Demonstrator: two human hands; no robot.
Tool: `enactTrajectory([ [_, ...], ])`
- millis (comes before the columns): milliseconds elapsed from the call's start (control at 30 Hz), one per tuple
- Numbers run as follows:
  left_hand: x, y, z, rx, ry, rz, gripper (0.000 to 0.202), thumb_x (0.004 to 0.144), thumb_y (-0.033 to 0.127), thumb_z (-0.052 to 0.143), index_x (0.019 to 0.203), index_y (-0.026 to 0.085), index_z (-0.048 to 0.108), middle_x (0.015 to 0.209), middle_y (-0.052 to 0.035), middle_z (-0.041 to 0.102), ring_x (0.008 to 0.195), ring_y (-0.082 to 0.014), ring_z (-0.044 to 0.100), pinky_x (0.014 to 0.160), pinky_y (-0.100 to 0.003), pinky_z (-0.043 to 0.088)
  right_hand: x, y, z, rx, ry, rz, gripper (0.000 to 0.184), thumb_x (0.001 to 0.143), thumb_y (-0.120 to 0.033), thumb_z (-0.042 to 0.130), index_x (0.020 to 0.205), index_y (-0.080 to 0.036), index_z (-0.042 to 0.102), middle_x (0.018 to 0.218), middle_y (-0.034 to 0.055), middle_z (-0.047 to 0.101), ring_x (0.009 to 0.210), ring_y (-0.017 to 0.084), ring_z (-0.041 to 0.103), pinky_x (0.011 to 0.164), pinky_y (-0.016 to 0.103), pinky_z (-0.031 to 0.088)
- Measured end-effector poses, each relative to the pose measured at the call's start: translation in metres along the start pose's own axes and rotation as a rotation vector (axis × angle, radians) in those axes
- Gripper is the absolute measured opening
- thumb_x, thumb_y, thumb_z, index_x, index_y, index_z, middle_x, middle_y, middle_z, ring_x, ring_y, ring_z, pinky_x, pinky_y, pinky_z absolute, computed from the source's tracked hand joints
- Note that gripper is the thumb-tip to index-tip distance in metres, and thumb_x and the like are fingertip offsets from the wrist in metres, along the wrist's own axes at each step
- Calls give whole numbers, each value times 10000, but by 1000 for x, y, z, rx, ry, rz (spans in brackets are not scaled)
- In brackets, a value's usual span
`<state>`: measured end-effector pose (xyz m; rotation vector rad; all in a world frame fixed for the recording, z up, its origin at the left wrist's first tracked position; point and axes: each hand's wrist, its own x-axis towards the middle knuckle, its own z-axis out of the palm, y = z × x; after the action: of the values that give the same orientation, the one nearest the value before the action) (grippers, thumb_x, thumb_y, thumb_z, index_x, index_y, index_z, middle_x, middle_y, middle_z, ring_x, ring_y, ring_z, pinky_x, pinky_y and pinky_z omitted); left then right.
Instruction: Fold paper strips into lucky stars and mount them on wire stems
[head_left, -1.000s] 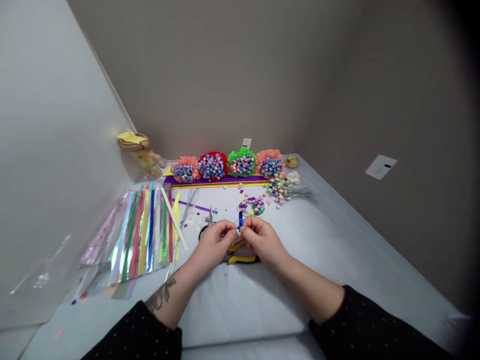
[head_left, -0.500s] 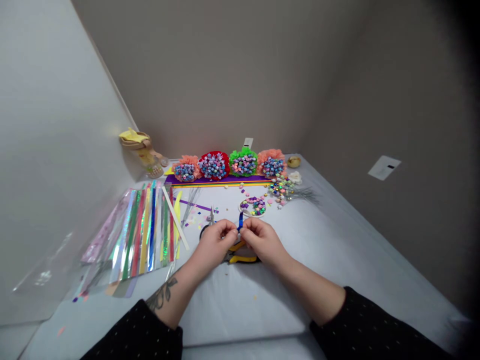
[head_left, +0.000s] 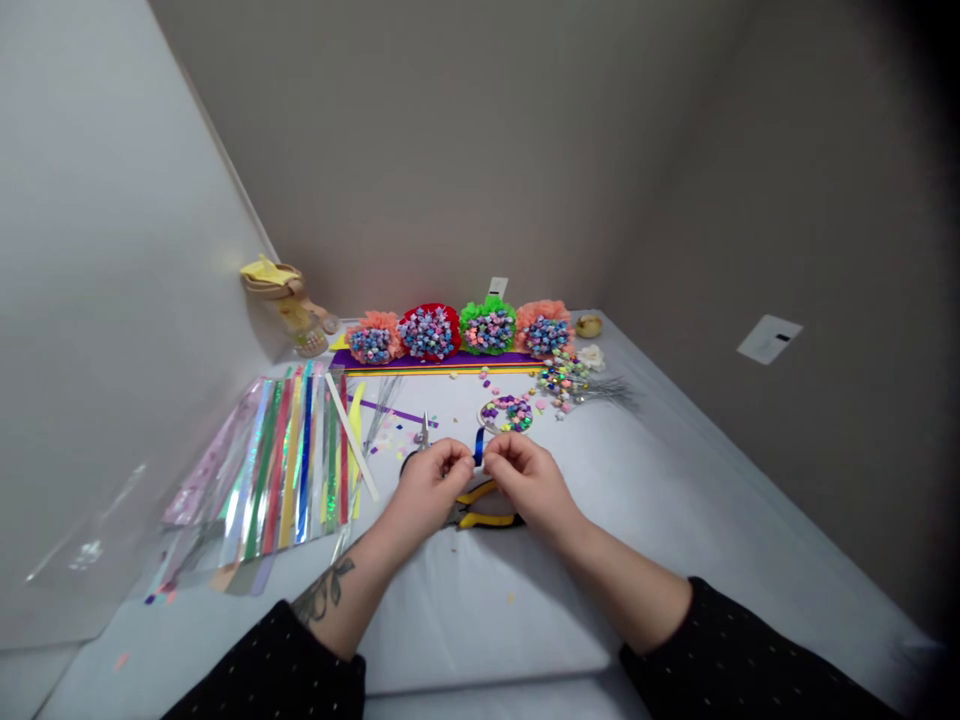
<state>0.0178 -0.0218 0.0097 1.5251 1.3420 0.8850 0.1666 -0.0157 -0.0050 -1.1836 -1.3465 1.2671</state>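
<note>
A narrow, shiny blue paper strip (head_left: 479, 447) stands between my two hands. My left hand (head_left: 436, 480) pinches its lower end between thumb and fingertips. My right hand (head_left: 529, 482) is closed in a pinch at the strip's other side, its fingertips close to my left ones. Under and between the hands lie yellow-handled pliers (head_left: 487, 520), partly covered. Scissors (head_left: 424, 430) rest just beyond my left hand, their blades pointing away. Past my fingertips is a small round dish (head_left: 507, 414) of colourful folded paper stars.
Several shiny paper strips (head_left: 285, 460) fan out at the left. Tissue flowers filled with stars (head_left: 487, 328) line the back on purple paper (head_left: 465, 358). Loose stars and wires (head_left: 570, 380) lie at the back right. A jar (head_left: 306, 330) stands by the left wall.
My right fingertips have moved slightly right, away from my left ones. The blue strip's shape between them has shifted a little. The view has barely moved.
</note>
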Motion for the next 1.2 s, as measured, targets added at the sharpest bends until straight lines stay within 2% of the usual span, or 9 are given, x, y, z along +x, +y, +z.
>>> enactTrajectory([
  [167, -1, 3, -1, 10, 10, 19, 136, 780, 273, 474, 703, 173, 525, 595, 38, 477, 527, -100, 411, 504, -200, 339, -2, 0, -3, -104, 58, -132, 83, 776, -255, 544, 732, -186, 553, 686, 0, 553, 624, 132, 505, 583, 234, 414],
  [367, -1, 3, -1, 99, 51, 98, 153, 800, 264, 476, 724, 165, 565, 667, 11, 561, 638, -129, 498, 601, -215, 385, -6, 0, -1, -290, 96, -264, 84, 801, -240, 551, 751, -191, 598, 769, 31, 592, 692, 152, 544, 601, 244, 441],
  [667, -3, 0, -1, 177, 89, 170, 154, 824, 246, 479, 752, 168, 590, 740, -7, 627, 699, -140, 565, 654, -225, 422, -3, 3, -1, -207, 54, -150, 100, 769, -251, 555, 742, -170, 606, 718, 21, 615, 657, 143, 547, 606, 243, 447],
  [800, -3, 0, 1, 214, 115, 164, 140, 811, 226, 494, 731, 169, 594, 712, 1, 627, 670, -134, 564, 635, -225, 423, -2, 2, 1, -164, 25, -105, 93, 747, -250, 543, 719, -168, 576, 682, 11, 571, 631, 139, 514, 558, 233, 426],
  [967, -5, 0, 2, 214, 119, 182, 140, 824, 220, 501, 750, 170, 610, 721, -3, 642, 674, -133, 576, 636, -227, 435, 0, 4, 1, -177, -3, -123, 101, 764, -250, 506, 695, -178, 521, 640, -17, 495, 605, 123, 454, 547, 223, 379],
  [1067, -6, -1, 0, 240, 164, 247, 129, 839, 224, 501, 791, 173, 609, 763, -15, 640, 698, -138, 577, 654, -238, 445, 0, 5, 1, -155, -31, -112, 123, 789, -266, 478, 694, -186, 484, 609, -37, 440, 569, 112, 407, 530, 219, 350],
  [1200, -6, -1, -4, 380, 246, 403, 124, 825, 220, 536, 902, 190, 628, 933, -61, 622, 907, -193, 564, 786, -308, 439, 0, 4, 2, -136, -53, -97, 137, 803, -277, 457, 694, -195, 453, 586, -51, 396, 540, 107, 366, 514, 218, 329],
])
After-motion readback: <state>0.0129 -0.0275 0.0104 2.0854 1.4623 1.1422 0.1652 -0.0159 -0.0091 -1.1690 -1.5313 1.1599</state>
